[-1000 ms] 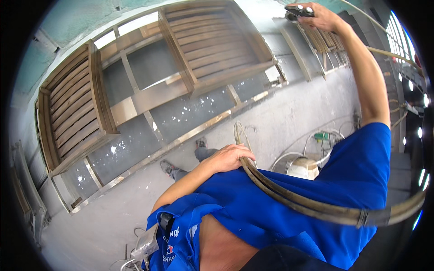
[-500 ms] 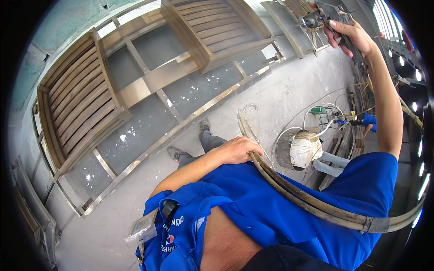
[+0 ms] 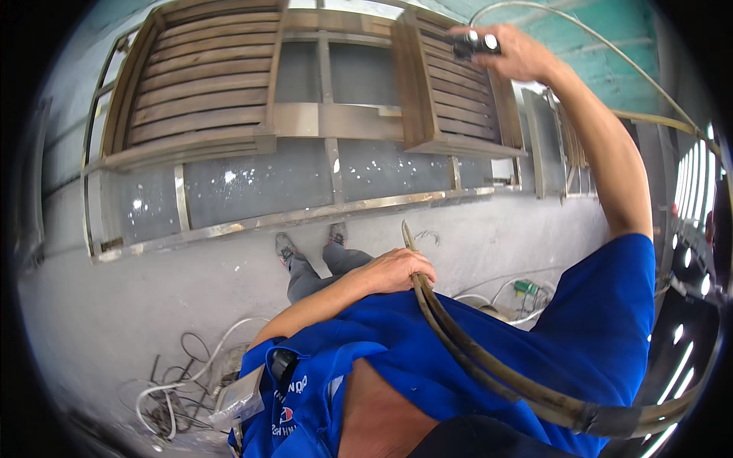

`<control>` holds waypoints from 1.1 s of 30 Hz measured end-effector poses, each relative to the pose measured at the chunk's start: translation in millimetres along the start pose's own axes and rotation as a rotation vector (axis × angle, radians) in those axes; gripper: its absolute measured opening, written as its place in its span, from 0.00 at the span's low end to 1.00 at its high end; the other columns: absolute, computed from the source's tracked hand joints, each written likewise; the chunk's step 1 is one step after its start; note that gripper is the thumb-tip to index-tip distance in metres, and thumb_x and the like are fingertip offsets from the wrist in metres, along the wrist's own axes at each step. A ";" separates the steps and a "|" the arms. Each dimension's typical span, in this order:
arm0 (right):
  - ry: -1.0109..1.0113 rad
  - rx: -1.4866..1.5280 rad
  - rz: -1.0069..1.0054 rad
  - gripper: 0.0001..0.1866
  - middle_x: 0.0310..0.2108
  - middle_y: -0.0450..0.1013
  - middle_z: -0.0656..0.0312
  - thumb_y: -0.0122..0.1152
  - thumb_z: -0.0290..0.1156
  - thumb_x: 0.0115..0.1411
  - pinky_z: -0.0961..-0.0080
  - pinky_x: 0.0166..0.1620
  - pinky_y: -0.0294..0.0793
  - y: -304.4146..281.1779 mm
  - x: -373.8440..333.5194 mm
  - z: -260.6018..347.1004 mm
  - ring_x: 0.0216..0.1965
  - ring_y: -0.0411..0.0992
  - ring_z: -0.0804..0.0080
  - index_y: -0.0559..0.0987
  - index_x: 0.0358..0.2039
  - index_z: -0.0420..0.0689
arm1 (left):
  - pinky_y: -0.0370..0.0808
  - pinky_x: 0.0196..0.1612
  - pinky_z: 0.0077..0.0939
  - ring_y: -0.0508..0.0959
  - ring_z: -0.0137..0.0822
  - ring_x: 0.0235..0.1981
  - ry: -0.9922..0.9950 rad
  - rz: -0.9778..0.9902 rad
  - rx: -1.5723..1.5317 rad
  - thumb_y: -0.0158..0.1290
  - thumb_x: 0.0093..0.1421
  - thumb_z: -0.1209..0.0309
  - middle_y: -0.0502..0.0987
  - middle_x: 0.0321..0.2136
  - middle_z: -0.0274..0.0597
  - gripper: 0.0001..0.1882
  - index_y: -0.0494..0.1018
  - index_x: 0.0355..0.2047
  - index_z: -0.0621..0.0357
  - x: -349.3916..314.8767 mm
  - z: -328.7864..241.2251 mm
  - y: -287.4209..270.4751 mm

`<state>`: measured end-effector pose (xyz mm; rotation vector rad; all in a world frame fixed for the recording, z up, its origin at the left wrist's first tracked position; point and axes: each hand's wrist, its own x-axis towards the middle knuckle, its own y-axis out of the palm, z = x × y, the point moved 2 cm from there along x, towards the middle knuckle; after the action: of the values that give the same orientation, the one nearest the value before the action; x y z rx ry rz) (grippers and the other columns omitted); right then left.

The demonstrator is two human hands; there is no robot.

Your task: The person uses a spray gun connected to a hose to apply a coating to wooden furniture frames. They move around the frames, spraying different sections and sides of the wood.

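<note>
My left hand point(image 3: 398, 271) is closed around a pair of taped brownish hoses point(image 3: 466, 343) in front of my waist; the hoses curve off to the lower right. High at the right, my outstretched right hand point(image 3: 523, 52) grips a dark spray gun point(image 3: 477, 46), slightly blurred. The gun is over the right-hand slatted wooden panel point(image 3: 458, 88), near its upper slats; whether anything sprays from it cannot be made out. To the left, a second brown slatted wooden panel point(image 3: 205, 76) lies on the same metal rack point(image 3: 330, 164).
Tangled hoses and cords point(image 3: 172, 397) lie on the floor at the lower left. A green fitting point(image 3: 525, 287) and coiled hoses are beyond my right side. A pale hose point(image 3: 603, 47) arcs beside my raised arm. The rack's near rail point(image 3: 305, 211) runs before my shoes.
The view has turned toward the rack. My right hand has brought the spray gun from the far right over the right-hand panel. My left hand keeps its hold on the hoses.
</note>
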<state>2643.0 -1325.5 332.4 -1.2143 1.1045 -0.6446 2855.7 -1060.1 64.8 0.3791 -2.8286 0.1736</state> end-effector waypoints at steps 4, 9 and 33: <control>-0.091 -0.167 -0.174 0.17 0.37 0.82 0.56 0.61 0.34 0.64 0.64 0.41 0.77 -18.3 111.7 -29.3 0.36 0.78 0.63 0.80 0.52 0.48 | 0.78 0.46 0.40 0.80 0.42 0.41 0.012 -0.141 -0.026 0.63 0.62 0.67 0.83 0.35 0.37 0.08 0.82 0.38 0.57 -15.2 7.1 -0.3; 0.100 0.048 -0.230 0.14 0.27 0.78 0.59 0.61 0.37 0.62 0.66 0.29 0.75 -38.7 150.1 -5.1 0.25 0.74 0.70 0.81 0.46 0.47 | 0.78 0.47 0.40 0.80 0.43 0.42 -0.004 -0.246 -0.090 0.62 0.63 0.67 0.83 0.35 0.37 0.08 0.82 0.39 0.57 -36.1 21.1 1.1; -0.025 0.613 -1.605 0.12 0.31 0.78 0.65 0.65 0.39 0.68 0.83 0.22 0.68 -304.3 -203.2 79.9 0.29 0.75 0.83 0.80 0.40 0.43 | 0.76 0.45 0.47 0.80 0.54 0.46 0.022 0.191 0.471 0.53 0.60 0.78 0.81 0.40 0.45 0.14 0.73 0.46 0.50 -64.1 -132.4 -135.5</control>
<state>2687.3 -1199.9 682.4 -1.3384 -0.3690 -1.9518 2986.6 -1154.1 183.2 0.1963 -2.7756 0.8849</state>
